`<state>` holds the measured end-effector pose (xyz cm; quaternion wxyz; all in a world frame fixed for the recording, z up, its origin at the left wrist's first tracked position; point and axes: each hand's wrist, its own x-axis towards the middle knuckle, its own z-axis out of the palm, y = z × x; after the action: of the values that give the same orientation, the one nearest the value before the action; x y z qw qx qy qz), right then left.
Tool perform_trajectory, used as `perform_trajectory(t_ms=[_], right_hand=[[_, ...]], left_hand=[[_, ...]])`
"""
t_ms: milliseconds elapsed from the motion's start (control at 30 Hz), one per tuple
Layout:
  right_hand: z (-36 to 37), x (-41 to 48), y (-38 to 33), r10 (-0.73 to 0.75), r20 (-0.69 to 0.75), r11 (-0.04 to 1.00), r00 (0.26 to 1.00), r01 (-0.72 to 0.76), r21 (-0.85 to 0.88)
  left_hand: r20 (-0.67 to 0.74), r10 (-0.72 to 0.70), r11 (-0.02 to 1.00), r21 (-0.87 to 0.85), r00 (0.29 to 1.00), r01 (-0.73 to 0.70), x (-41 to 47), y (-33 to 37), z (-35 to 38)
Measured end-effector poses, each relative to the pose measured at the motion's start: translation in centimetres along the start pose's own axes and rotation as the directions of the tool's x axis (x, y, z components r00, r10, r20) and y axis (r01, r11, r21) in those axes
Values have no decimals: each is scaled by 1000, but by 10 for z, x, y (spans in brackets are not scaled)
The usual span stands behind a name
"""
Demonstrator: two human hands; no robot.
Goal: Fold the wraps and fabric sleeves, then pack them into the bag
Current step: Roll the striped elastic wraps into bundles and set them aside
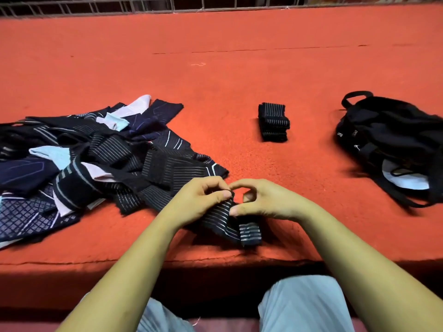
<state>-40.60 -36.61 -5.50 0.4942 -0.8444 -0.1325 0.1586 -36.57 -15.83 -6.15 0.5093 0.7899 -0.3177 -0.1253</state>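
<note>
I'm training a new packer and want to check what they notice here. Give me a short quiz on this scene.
1. Fill the gap: the unfolded pile lies to the ____ of the folded stack of striped wraps.
2. The left hand and the right hand both pinch: A) a striped wrap; B) a pale blue sleeve; C) a shoe.
3. True or false: the folded stack lies on the orange surface, apart from the black bag.

Key: 1 left; 2 A; 3 true.
</note>
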Motion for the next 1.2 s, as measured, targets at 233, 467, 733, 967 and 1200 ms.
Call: perform_trajectory(t_ms=[233,467,733,967,1200], right_hand=[[-1,-2,-6,0,-52,993,999,6,115],[-39,-9,-6,101,-24,988,995,-103,-117],[-70,-37,6,95,-67,992,993,-89,93],[-66,-36,-29,66,114,996,991,-60,-60],[-64,-27,-40,-28,64,1000,998,28,-4]], left_hand=[[-24,10,994,112,1000,-7,8,-2,-4],[130,-130,843,537,983,41,1,-56,-26],[16,-151,919,370,988,135,-1,-75,-32],[115,33,989,136,993,-48,18,-9,-13],[164,-21,977,-206,986,55,18,6,14]])
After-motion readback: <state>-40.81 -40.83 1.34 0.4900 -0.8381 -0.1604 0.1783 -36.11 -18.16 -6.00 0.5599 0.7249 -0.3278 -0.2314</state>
